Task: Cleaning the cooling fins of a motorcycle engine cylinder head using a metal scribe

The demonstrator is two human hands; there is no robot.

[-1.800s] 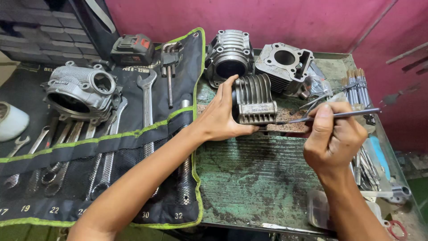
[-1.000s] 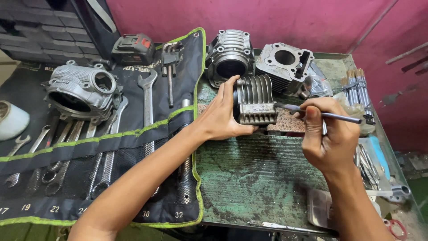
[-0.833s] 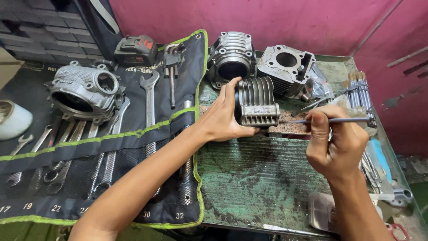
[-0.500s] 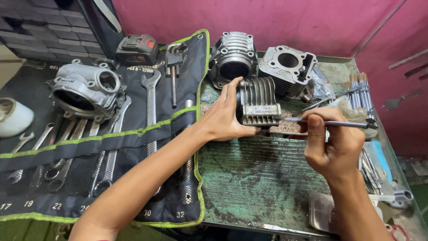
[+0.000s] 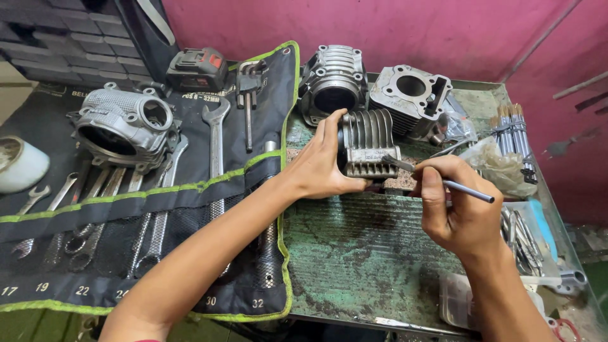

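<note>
Finned cylinder worked on at a worn green bench (image 5: 354,253).
The black tool roll (image 5: 145,209) lies left; the left hand (image 5: 323,164) has its fingers wrapped around the finned cylinder (image 5: 368,144) standing on the bench, and the right hand (image 5: 457,202) pinches a thin metal rod (image 5: 437,180) against its fins.

Bare green bench (image 5: 373,253) in front gives free room; two cyl. blocks (image 5: 373,85) block behind.
</note>
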